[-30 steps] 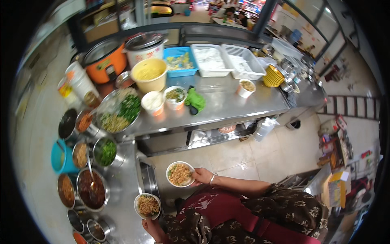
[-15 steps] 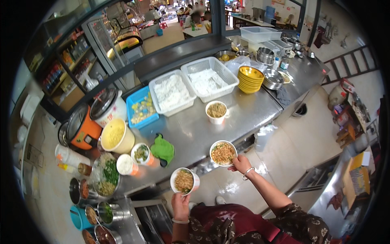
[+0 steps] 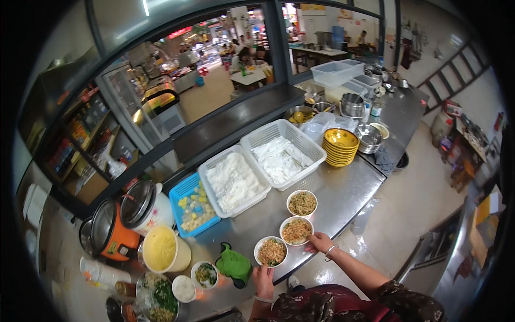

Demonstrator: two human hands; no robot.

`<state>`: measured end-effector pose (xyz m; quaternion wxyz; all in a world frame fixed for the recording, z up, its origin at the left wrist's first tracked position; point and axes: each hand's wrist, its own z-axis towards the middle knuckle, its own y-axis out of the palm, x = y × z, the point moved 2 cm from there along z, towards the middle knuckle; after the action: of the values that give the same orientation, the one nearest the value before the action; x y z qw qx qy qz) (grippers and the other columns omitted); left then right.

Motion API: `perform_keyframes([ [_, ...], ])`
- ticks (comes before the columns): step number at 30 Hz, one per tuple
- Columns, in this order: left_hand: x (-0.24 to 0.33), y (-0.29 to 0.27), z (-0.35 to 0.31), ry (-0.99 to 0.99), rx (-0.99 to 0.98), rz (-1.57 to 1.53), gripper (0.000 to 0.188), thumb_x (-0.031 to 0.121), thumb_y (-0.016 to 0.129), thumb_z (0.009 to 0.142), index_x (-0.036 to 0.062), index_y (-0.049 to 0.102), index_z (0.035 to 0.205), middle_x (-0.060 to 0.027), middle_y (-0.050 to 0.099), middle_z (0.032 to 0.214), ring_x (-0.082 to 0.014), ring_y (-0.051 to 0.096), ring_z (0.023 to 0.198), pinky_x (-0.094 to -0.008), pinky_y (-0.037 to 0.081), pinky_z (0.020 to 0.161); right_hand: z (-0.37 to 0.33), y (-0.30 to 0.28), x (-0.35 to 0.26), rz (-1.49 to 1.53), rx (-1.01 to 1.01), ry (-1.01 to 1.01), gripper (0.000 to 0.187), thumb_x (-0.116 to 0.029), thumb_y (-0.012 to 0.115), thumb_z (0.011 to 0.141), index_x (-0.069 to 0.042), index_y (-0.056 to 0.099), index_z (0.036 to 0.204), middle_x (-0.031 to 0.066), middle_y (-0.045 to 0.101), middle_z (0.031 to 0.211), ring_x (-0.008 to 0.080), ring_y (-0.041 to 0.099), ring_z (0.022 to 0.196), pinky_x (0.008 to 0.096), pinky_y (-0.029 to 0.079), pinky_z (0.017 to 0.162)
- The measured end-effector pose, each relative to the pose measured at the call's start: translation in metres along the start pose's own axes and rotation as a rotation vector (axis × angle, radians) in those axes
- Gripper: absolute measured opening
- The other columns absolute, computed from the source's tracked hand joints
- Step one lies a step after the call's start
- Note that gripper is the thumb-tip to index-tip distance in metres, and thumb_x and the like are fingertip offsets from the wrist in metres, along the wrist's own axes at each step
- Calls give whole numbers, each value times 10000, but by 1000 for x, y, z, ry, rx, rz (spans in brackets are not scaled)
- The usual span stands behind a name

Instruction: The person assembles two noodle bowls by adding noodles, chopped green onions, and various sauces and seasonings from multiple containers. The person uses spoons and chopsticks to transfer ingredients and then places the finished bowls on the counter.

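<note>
My left hand (image 3: 263, 281) grips the near side of a white paper bowl (image 3: 271, 252) filled with food under a crumbly brown topping and bits of green. With my right hand (image 3: 322, 243) I hold a similar white paper bowl (image 3: 296, 231) by its right side. Both are at the front of the steel counter (image 3: 343, 188); whether their bottoms fully rest on it is hard to tell. Just behind the right-hand bowl stands a third paper bowl (image 3: 301, 203) of brownish noodles, touched by neither hand. A green cloth (image 3: 234, 263) lies left of my left hand.
White baskets of pale noodles (image 3: 232, 178) and a blue basket (image 3: 194, 206) line the back, near stacked yellow bowls (image 3: 340, 146). At left are an orange cooker (image 3: 113, 231), a cream tub (image 3: 166, 248) and a bowl of chopped greens (image 3: 163, 296). Metal bowls (image 3: 369, 138) sit at right.
Both hands have carried their bowls forward from in front of the counter to its front part, close to the third bowl. The view has shifted too.
</note>
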<state>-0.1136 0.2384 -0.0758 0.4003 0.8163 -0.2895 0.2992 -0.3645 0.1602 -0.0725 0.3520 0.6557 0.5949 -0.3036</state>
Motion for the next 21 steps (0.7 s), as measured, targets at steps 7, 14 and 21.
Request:
perform_keyframes([
  [7,21,14,64,-27,-86,80,275,281,580,978,48,510,1107,-113,535,1227,-216,546,1126,-387,426,1029,2,-5,2,75,-101,-107,646,-401,556,976,-59,327,1473,107,607,1257,165,679,889,280,565,759],
  [14,10,17,80,-129,-61,76,639,534,438,984,6,431,1343,-111,474,1342,-261,438,1267,-426,362,1085,-7,-31,1,-189,-276,26,603,-375,579,976,-88,374,1465,57,604,1223,133,614,1012,279,518,850],
  [21,-17,35,96,-332,160,149,624,436,487,988,32,334,1438,-149,435,1386,-286,467,1254,-435,386,1058,11,-112,-106,-442,-433,-166,394,-383,553,985,-35,680,850,-7,653,748,60,578,691,235,483,648],
])
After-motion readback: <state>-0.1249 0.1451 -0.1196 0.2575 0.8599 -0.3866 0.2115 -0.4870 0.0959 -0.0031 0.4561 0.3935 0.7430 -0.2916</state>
